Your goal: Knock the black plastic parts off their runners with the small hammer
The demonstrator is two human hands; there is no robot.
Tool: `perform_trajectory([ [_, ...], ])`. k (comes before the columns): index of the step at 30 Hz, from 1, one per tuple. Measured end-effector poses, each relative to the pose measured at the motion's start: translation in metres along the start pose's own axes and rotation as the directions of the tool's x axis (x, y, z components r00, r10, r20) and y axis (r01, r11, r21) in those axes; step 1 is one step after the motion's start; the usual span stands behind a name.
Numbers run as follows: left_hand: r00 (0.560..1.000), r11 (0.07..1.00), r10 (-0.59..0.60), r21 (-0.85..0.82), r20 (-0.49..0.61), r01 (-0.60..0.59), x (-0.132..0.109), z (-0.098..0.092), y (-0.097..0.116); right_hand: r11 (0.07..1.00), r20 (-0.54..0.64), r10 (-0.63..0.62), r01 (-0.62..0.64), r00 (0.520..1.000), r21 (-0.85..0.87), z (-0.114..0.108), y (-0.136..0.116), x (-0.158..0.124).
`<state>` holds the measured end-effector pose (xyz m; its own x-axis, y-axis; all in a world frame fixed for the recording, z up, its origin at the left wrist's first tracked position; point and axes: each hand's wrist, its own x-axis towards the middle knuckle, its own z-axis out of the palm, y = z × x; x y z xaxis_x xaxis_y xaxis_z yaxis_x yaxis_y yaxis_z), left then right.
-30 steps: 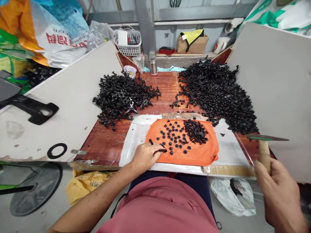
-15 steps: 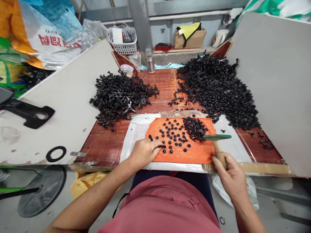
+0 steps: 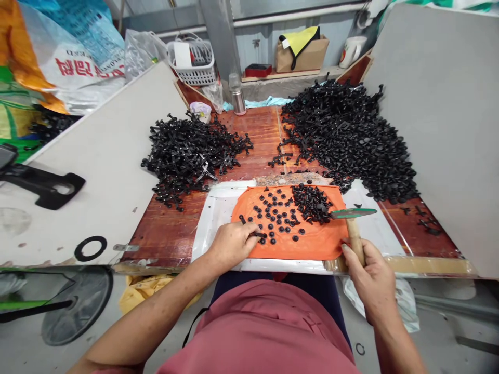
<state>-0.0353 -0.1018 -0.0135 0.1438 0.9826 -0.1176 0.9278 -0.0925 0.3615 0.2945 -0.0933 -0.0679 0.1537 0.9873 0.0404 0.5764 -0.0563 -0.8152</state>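
On the far left, a slanted grey board [image 3: 105, 150] stands along the side, with a flat black ring [image 3: 90, 249] near its bottom edge. Next comes a big pile of black bits [image 3: 187, 156] on the red-brown wooden surface [image 3: 259, 122]. Wood shows between this pile and the front edge. The left hand [image 3: 232, 241] is on the left edge of the orange cloth [image 3: 322, 241], its fingers pinching a thin black piece [image 3: 258, 235]. The piece's ends poke out past the hand. Small round black caps [image 3: 279, 221] are spread over the cloth, with orange gaps between them. A little black heap [image 3: 312, 202] sits by the cloth's back right corner. The hammer [image 3: 355, 241] has its green-sided head close to that heap. The right hand [image 3: 370, 275] is wrapped around its wooden handle, near the surface's front edge. Further right, a bigger black pile [image 3: 351, 140] reaches close to another grey board [image 3: 436, 114].
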Motion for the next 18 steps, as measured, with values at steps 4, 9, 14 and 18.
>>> perform_trajectory([
  [4, 0.991, 0.985, -0.069, -0.163, -0.116, 0.05, 0.0, -0.018, -0.003, 1.0, -0.001, -0.004, 0.004, 1.0, -0.002, 0.0, 0.0, -0.001],
  [9, 0.984, 0.905, -0.093, -0.426, -0.153, 0.02, -0.011, -0.029, -0.021, 0.999, 0.013, -0.024, 0.025, 1.0, -0.034, -0.002, -0.002, -0.001],
  [14, 0.987, 0.936, -0.055, -0.352, -0.152, -0.002, -0.019, -0.004, -0.019, 0.995, 0.05, -0.078, 0.081, 0.996, -0.057, -0.001, -0.004, 0.002],
  [18, 0.982, 0.985, 0.028, -0.164, -0.185, -0.059, -0.014, 0.009, -0.011, 0.996, 0.067, -0.078, 0.08, 0.995, -0.039, 0.0, -0.005, 0.003],
])
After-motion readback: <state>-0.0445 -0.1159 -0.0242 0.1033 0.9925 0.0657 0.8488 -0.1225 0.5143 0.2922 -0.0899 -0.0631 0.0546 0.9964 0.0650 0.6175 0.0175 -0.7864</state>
